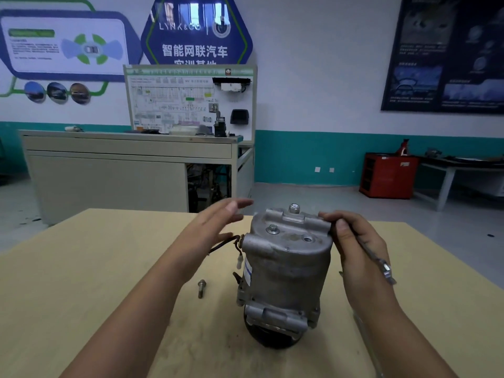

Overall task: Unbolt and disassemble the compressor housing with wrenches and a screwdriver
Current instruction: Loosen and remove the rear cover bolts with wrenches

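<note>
Compressor (286,268) upright, LYNK&CO sign (196,36) behind

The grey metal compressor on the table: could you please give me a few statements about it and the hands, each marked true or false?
1. The grey cast-metal compressor stands upright on the light wooden table, black pulley end down. True.
2. The right hand holds a silver wrench. True.
3. The left hand grips the compressor. False: its fingers are straight and hold nothing.
4. The loose steel bolt lies to the right of the compressor. False: it lies on the table to its left.
5. The compressor's top carries no fasteners. False: a silver hex bolt stands in its top lug.
</note>
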